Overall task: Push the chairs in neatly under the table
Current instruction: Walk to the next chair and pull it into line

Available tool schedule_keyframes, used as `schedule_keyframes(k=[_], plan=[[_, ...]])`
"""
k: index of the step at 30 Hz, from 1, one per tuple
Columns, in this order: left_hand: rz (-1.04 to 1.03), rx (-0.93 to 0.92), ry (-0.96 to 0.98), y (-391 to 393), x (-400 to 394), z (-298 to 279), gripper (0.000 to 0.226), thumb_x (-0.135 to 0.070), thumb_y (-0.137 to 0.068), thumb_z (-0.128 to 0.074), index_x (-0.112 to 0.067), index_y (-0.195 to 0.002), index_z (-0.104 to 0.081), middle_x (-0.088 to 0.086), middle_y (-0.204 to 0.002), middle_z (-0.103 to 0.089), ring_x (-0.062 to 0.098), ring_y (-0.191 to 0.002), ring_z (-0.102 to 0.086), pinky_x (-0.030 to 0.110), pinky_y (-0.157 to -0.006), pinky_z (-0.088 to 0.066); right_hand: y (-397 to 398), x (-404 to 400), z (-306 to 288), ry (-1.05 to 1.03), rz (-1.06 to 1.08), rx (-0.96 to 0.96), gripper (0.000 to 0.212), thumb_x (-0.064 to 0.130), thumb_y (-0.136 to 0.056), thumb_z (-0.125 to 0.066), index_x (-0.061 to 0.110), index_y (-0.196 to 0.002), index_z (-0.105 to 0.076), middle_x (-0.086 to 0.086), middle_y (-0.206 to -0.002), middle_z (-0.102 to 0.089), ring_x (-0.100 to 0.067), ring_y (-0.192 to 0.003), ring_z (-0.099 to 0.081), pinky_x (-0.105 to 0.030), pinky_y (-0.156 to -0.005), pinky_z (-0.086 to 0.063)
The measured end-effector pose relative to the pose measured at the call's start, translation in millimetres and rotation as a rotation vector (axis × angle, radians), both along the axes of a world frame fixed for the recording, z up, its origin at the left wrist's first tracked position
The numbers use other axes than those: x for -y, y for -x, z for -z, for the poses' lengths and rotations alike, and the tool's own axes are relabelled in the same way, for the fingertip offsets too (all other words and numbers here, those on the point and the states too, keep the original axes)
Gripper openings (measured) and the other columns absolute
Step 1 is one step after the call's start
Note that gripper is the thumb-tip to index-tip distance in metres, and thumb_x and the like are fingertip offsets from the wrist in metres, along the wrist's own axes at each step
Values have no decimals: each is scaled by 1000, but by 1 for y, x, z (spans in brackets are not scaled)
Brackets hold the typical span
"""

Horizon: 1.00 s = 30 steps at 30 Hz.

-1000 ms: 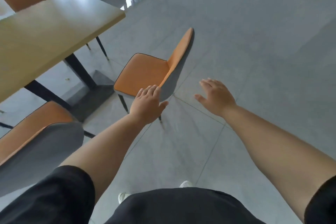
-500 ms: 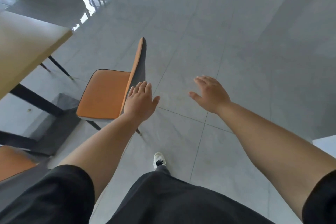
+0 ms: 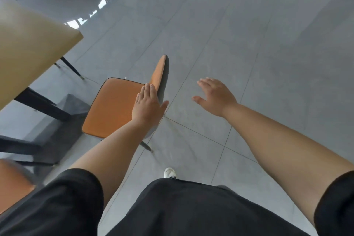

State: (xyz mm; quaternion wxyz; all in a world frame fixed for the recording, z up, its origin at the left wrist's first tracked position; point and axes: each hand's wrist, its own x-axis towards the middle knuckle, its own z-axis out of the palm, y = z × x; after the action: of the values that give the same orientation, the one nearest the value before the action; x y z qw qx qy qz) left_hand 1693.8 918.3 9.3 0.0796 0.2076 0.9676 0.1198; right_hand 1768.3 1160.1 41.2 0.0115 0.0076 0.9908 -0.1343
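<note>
While both hands spread flat, left hand overlaps smooth orange chair.

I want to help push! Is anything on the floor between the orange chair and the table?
Nothing visible blocks it. The orange padded chair faces the light wooden table with bare grey tile between; only the table's black base sits underneath. The left hand is at its backrest.
</note>
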Motion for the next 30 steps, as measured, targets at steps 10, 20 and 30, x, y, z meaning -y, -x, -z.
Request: schedule_keyframes(k=[10, 20, 30], plan=[[-142, 37, 19, 33, -29, 11, 78, -58, -96, -31, -10, -152, -8, 9, -161, -10, 23, -147, -6, 38, -118, -6, 127, -18, 19, 12, -314, 3, 68, 51, -92, -50, 5, -140, -41, -12, -148, -41, -27, -140, -28, -43, -115, -17], [-592, 94, 53, 32, -83, 25, 75, -64, -93, -30, -14, -149, -22, 6, -152, -36, 26, -136, -37, 38, -109, -32, 247, -24, 34, -50, -954, 48, 79, 61, -85, -50, 9, -143, -35, -8, -150, -36, -27, -142, -21, -44, -117, -11], [-872, 83, 113, 16, -84, 19, 67, -67, -90, -22, -13, -115, -51, 7, -111, -63, 28, -99, -58, 38, -79, -46, 293, -3, 46, -196, -1247, 159, 71, 68, -85, -43, 19, -137, -41, -6, -134, -52, -27, -126, -43, -45, -111, -23]])
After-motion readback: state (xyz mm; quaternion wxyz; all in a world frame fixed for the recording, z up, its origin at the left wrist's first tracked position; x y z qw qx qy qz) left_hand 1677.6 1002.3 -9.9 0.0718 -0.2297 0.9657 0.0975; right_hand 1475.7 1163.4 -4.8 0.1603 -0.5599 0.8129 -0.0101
